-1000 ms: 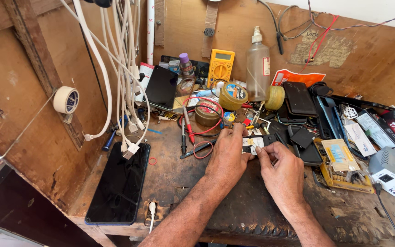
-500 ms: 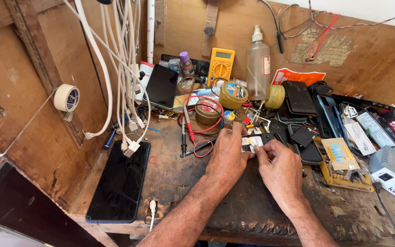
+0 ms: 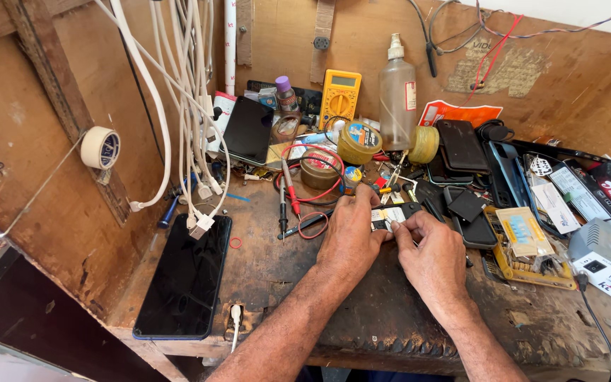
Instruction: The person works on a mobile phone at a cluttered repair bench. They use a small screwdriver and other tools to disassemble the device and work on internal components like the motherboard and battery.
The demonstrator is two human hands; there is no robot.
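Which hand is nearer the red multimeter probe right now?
Left. The left hand sits just right of the red probe, a small gap between them; the right hand is farther right, beyond the left hand.

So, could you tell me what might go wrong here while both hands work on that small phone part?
The small phone part, pinched between the left hand and right hand, could slip and vanish into the clutter close by. The left hand's wrist sits near the red and black probe leads; a nudge might snag them. The dark phone lies at the bench edge and could be knocked off.
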